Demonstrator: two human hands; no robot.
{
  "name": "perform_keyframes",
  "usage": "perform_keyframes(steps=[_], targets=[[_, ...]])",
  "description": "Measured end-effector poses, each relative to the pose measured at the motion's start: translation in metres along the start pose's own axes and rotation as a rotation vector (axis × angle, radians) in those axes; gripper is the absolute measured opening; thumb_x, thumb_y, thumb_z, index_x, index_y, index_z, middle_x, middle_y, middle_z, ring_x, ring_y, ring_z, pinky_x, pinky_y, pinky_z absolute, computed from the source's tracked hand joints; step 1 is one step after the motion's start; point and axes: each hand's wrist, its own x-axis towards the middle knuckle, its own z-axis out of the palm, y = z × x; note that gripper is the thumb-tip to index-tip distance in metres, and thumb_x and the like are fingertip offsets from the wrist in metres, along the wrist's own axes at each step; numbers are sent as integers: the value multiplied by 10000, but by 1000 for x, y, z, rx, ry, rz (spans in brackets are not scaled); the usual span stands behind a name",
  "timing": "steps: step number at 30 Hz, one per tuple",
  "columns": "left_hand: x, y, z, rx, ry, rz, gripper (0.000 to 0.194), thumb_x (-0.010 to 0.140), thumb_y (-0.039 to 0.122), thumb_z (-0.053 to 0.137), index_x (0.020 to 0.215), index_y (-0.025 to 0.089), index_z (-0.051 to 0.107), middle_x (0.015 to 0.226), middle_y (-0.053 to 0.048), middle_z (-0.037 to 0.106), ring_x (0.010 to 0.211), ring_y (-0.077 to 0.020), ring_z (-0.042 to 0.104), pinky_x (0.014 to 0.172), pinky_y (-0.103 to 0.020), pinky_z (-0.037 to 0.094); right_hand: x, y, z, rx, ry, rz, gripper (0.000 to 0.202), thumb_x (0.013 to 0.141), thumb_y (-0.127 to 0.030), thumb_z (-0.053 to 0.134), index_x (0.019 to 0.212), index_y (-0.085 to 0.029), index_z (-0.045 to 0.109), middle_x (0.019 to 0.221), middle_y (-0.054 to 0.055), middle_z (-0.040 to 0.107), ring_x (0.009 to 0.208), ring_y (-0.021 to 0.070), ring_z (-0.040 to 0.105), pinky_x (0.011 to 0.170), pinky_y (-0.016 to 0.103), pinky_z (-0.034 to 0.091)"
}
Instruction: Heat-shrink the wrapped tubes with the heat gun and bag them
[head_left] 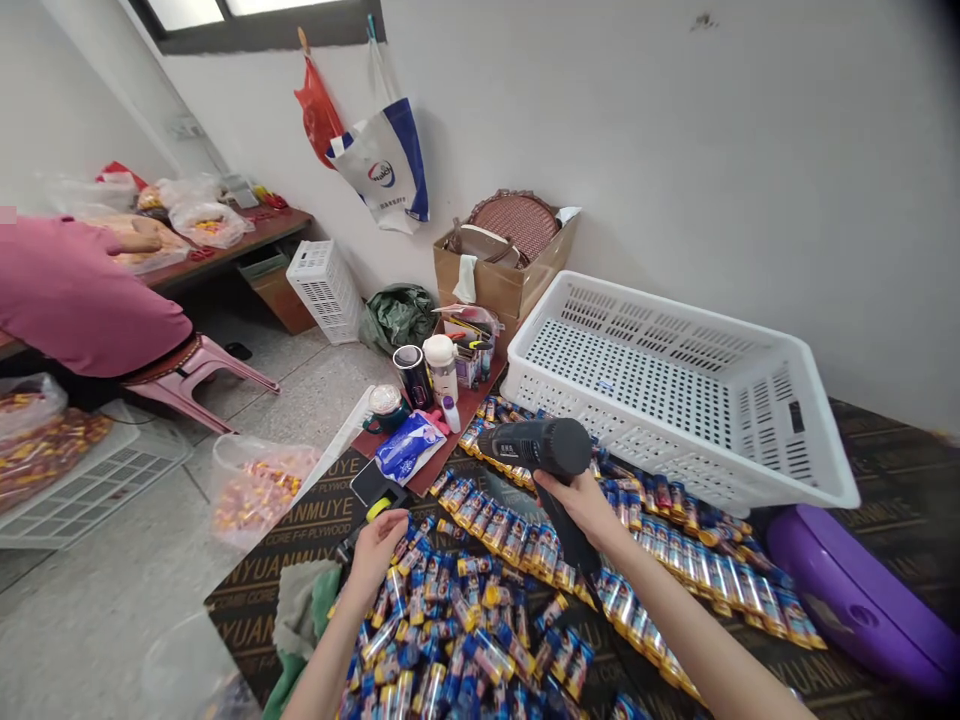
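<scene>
My right hand [589, 508] is wrapped round the handle of a black hair dryer [544, 447], its nozzle pointing left above the table. My left hand [381, 548] is at the left edge of a heap of small tubes [450, 620] with blue and yellow wrapping. Its fingers are pinched together close to a yellow piece [379, 508]; what they hold, if anything, I cannot make out. Beneath the dryer, similar tubes lie side by side in a long row [517, 530], and more rows [690, 555] run off to the right.
Behind the rows stands a large white plastic crate [675, 440]. A purple case [855, 600] is at right. Cups, a blue tissue pack [410, 445] and a phone-like black device [369, 483] sit at the back left. A grey-green cloth [304, 605] hangs nearby. A person in pink [82, 295] sits far left.
</scene>
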Motion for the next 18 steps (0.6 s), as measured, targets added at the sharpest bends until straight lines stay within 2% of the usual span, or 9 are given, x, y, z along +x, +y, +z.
perform_keyframes(steps=[3,8,18], targets=[[-3,-5,1,1,-8,-29,531,540,549,653,876,138,643,867,-83,683,841,-217,628,778,-314,485,-13,-4,-14,-86,28,3,394,634,-492,667,837,-167,577,603,15,617,520,171,570,477,277,432],[-4,-6,6,-14,-15,-52,556,519,553,662,879,130,639,879,-95,682,846,-223,627,761,-306,490,-46,-10,-53,-150,96,118,389,667,-499,644,852,-169,554,610,6,615,479,154,554,458,272,428],[-15,-9,24,6,-129,-67,470,540,480,682,878,157,634,929,-91,685,916,-239,618,829,-329,475,-114,-1,-128,-95,311,199,372,685,-505,632,777,-160,532,534,-2,575,447,138,531,407,247,410]])
